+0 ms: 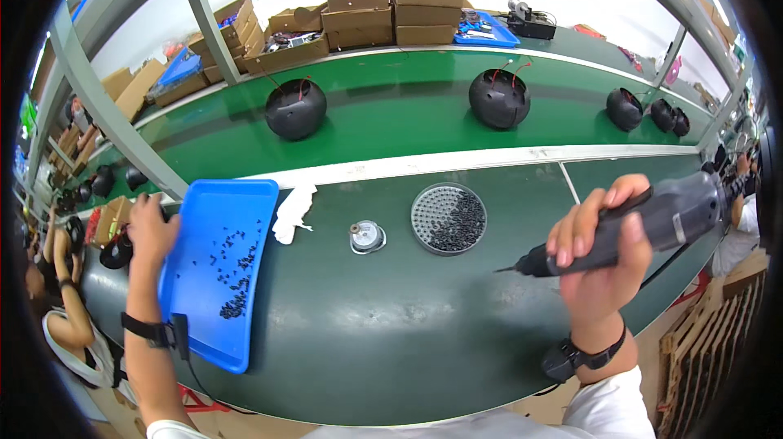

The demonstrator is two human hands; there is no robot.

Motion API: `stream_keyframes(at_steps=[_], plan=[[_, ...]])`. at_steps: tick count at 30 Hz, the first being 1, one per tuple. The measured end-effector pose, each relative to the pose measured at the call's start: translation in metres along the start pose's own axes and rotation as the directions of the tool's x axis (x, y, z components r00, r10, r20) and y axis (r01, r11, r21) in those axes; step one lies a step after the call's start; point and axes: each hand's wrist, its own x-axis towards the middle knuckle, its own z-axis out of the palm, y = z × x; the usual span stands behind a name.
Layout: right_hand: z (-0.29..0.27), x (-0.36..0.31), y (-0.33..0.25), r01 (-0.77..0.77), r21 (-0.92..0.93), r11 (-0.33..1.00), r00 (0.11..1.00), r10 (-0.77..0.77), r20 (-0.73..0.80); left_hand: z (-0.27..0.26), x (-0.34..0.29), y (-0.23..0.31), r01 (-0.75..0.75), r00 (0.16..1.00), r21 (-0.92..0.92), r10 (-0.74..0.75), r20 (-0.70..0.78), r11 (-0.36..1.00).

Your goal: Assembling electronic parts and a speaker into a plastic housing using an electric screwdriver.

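My right hand (pixel 599 243) grips a dark handheld electric screwdriver (pixel 652 227), its thin bit pointing left above the bench. My left hand (pixel 152 231) is raised beside the far left edge of a blue tray (pixel 259 276), with fingers extended and thumb apart. Close behind and left of it is a black rounded part (pixel 117 253), partly hidden; I cannot tell whether the hand touches it. Small black screws (pixel 235 296) lie scattered and heaped in the tray. A round clear dish (pixel 424 209) holds many small black pieces. Left of the dish stands a small metal cylinder (pixel 367 237).
A crumpled white cloth (pixel 294 212) lies beside the tray. Behind a pale rail (pixel 391 164), black round shells with red wires (pixel 295 108) stand on a green conveyor (pixel 383 113). Cardboard boxes (pixel 356 19) line the back. Another person's arm (pixel 69 284) shows at the left.
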Motion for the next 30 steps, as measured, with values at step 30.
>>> stream_keyframes(at_steps=[30], plan=[[0.004,0.017,-0.006,-0.157,0.378,0.912,0.957,0.046,0.287,-0.102,-0.204,0.275,-0.245,0.558,-0.97,0.818,-0.139,0.002]])
